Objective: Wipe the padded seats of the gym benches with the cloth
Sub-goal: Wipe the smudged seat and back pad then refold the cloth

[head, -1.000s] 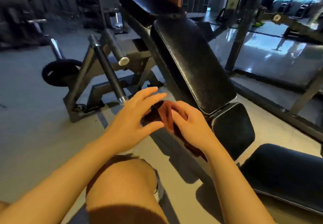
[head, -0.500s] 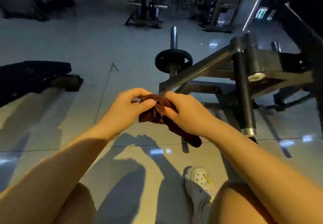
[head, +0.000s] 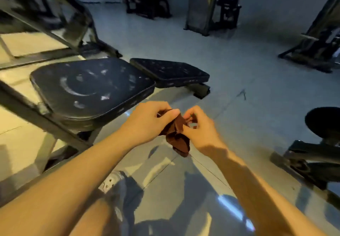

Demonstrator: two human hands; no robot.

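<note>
Both forearms bare from elbow down, no sleeves in view, no watch, bands or rings visible on left hand (head: 147, 123) or right hand (head: 202, 130). Bare knee (head: 95, 219) at the bottom edge. One white clog-style shoe (head: 112, 180) with small holes on top, partly blurred.

One camera sits on the person's head, looking forward and down, close above the hands, with the floor (head: 230, 73) toward 12 o'clock.
</note>
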